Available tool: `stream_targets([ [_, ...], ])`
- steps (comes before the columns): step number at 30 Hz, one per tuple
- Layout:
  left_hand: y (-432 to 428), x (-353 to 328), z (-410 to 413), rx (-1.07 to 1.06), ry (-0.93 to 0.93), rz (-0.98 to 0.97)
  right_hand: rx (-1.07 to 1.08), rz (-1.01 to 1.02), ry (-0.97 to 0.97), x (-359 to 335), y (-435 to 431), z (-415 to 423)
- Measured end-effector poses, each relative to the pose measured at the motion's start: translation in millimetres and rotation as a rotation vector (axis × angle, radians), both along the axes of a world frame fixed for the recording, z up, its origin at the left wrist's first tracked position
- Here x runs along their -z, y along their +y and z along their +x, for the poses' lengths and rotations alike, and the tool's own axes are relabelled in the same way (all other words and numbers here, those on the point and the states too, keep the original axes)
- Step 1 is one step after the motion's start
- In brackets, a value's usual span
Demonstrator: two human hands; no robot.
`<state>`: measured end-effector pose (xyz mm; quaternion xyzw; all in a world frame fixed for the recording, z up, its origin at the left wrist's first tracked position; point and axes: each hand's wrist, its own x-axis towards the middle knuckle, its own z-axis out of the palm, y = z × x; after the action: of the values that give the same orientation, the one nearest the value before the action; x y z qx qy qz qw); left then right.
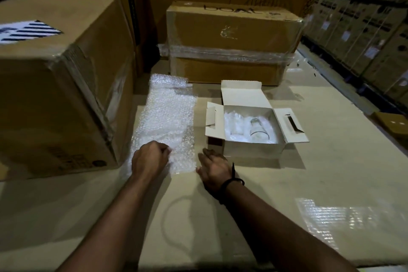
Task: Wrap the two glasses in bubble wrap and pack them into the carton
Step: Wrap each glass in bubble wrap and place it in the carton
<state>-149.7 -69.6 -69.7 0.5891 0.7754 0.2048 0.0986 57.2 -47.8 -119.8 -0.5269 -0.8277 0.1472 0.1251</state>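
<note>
Dimly, left hand (pixel 152 158) grips the bubble wrap (pixel 170 117), right hand (pixel 215 169) rests flat; glasses (pixel 258 128) blur inside the carton (pixel 251 150).

The desk (pixel 331 172) is covered with pale cardboard. A sheet of bubble wrap (pixel 167 117) is spread on it, an open white carton (pixel 249 150) is set just beside, and a large brown box (pixel 55 95) is stood at the left.
</note>
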Motion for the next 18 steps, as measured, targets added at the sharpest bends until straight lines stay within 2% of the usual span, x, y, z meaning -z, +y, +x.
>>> stream_targets([
  [3,1,1,-5,0.011,-0.112,0.116,-0.008,-0.031,-0.027,-2,1,0],
  [7,-4,-2,0,-0.004,-0.157,0.152,-0.01,-0.021,-0.03,-3,0,1],
  [9,-8,-6,3,0.018,-0.141,0.04,-0.013,-0.013,-0.039,-2,1,1],
  [11,-14,-4,3,0.049,-0.026,-0.135,-0.011,-0.006,-0.058,-2,1,0],
  [13,-18,0,-1,0.092,0.027,-0.165,-0.008,-0.009,-0.068,-3,-1,1],
  [15,-21,2,-6,0.12,-0.017,-0.127,-0.009,-0.01,-0.082,-3,-1,0],
  [18,-20,2,-10,0.065,-0.219,-0.026,-0.016,0.023,-0.091,-2,-1,-1],
])
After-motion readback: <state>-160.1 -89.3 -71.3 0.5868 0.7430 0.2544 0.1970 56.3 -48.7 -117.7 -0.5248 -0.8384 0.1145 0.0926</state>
